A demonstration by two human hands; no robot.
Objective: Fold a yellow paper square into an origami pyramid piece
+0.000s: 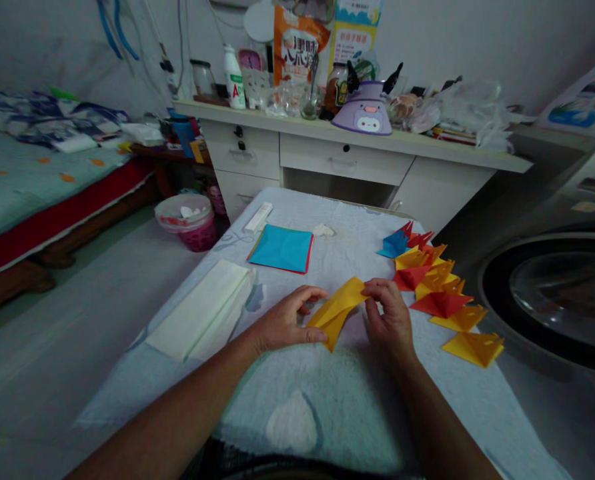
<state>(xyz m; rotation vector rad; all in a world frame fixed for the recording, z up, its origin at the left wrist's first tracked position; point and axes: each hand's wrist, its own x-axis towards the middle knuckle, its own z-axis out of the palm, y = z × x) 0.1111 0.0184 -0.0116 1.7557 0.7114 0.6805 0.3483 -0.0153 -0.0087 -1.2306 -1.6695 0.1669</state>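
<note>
A sheet of yellow origami paper [338, 308], partly folded with a crease along it, is held slightly tilted above the cloth-covered table. My left hand [288, 319] has its thumb at the paper's lower left edge, with the fingers curved round that end. At the upper right corner, my right hand [390, 317] pinches the paper between thumb and fingers. Several folded paper pieces [442, 303] in red, yellow and blue stand in rows to the right. Beyond my left hand lies a stack of square paper [281, 248], blue on top.
A pale, long folded packet [202, 310] rests on the left of the table [297, 373]. A small white box [258, 218] lies farther back. Behind stands a cluttered cabinet [347, 157]; a washing machine [567, 267] is at right, a pink bin [190, 223] at left.
</note>
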